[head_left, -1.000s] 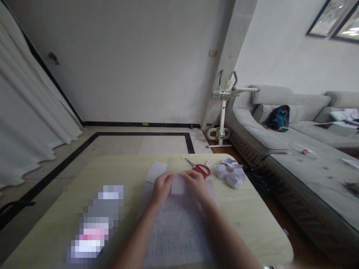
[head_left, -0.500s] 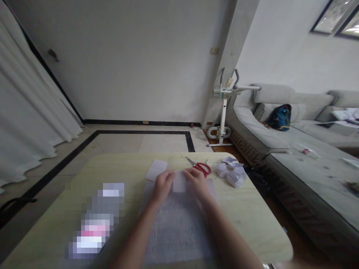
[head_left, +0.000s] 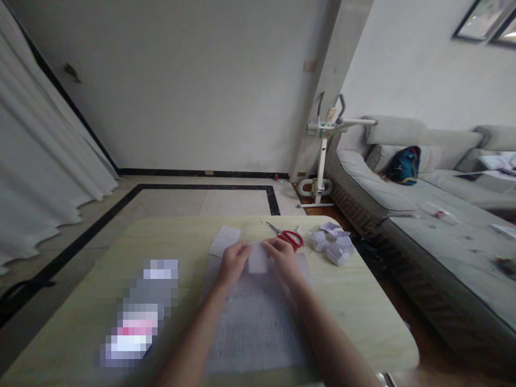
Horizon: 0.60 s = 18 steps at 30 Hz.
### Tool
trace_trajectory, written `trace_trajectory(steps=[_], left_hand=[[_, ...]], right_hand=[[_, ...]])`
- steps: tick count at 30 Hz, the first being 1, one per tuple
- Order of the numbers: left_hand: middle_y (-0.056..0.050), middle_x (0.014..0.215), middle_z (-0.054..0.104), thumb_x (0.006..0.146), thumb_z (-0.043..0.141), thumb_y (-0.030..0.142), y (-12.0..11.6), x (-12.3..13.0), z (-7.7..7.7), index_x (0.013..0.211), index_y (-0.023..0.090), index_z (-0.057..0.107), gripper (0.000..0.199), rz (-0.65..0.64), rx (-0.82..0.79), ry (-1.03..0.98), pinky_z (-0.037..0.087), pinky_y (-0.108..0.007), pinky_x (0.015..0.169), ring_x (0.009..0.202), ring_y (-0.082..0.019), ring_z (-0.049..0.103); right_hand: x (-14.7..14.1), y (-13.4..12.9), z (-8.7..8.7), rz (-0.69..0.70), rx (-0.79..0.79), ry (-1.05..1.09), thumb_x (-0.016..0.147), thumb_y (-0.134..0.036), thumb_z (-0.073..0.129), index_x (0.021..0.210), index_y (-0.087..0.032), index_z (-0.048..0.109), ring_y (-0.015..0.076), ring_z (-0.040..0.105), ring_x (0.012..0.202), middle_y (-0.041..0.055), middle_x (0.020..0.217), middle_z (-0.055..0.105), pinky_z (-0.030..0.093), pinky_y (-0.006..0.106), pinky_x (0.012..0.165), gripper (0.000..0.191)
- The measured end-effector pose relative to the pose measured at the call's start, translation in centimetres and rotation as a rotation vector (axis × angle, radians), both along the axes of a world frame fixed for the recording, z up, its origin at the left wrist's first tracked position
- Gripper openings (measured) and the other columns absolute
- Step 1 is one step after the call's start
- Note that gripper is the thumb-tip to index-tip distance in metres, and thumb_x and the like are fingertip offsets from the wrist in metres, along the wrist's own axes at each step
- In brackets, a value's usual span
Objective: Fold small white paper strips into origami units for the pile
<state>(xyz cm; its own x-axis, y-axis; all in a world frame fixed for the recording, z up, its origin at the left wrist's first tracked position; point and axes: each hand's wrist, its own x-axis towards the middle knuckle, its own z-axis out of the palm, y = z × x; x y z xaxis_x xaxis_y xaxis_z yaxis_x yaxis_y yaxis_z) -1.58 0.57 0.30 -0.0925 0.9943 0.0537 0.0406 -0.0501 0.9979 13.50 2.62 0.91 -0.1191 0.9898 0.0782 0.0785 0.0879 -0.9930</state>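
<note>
Between my two hands is a small white piece of paper (head_left: 258,259), held by its upper corners. My left hand (head_left: 235,260) pinches it on the left side, and my right hand (head_left: 281,256) pinches it on the right. Beneath them lies a large sheet of paper (head_left: 256,328) with faint printing or writing. Another white paper piece (head_left: 224,240) rests just beyond my left hand. Red-handled scissors (head_left: 291,238) lie right behind my right hand, their blades pointing away to the left.
Several crumpled or folded paper scraps (head_left: 335,246) sit at the table's far right. A pixelated, blurred-out object (head_left: 139,312) lies on the left of the wooden table (head_left: 363,322). Beyond are an exercise machine (head_left: 321,156) and a grey sofa (head_left: 439,236) with a blue bag (head_left: 404,165).
The camera view has shifted slightly, so everything appears a little higher. Both hands keep their pinch on the small paper, with hardly any movement.
</note>
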Motion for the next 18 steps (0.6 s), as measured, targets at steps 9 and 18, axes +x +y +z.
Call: trace_trajectory(steps=[9,18], left_hand=[[-0.001,0.068,0.064,0.075,0.057,0.041,0.05,-0.08,-0.03,0.077,0.013,0.067,0.029,0.055,0.017,0.082,0.041,-0.022,0.058,0.066,-0.015,0.055],[0.001,0.061,0.057,0.075,0.056,0.044,-0.14,-0.04,0.34,0.067,0.014,0.061,0.032,0.057,0.002,0.084,0.037,-0.02,0.053,0.059,-0.014,0.051]], right_hand=[[-0.01,0.18,-0.69,-0.016,-0.017,-0.015,0.074,-0.038,0.06,0.071,-0.016,0.067,0.0122,0.049,0.056,0.0012,0.061,0.058,0.037,0.023,0.051,0.023],[0.04,0.08,-0.57,-0.01,-0.004,-0.037,0.076,-0.039,0.059,0.073,-0.016,0.067,0.0124,0.05,0.057,0.0016,0.062,0.058,0.037,0.023,0.052,0.025]])
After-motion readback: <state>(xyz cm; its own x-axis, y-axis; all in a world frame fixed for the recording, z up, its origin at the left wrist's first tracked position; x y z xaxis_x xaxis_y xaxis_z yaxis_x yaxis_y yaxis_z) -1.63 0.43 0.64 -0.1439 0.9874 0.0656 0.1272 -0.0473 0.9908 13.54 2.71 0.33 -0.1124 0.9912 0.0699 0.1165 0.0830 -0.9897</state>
